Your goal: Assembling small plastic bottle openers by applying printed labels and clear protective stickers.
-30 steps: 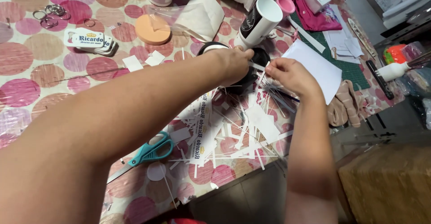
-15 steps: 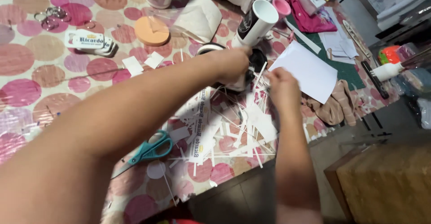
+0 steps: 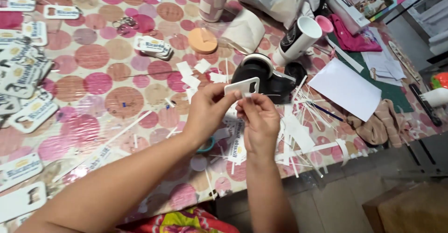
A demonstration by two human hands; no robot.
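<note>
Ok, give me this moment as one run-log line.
left hand: holds white tag | right hand: pinches tag's lower edge | behind: black tape dispenser | table: paper strips, more tags

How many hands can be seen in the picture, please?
2: the left hand holds a white flat tag above the table; the right hand is just beside it, touching the tag. No other person's hands show.

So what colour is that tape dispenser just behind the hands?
Black, with a white tape roll on top; the tape dispenser shows clearly in the head view.
</note>
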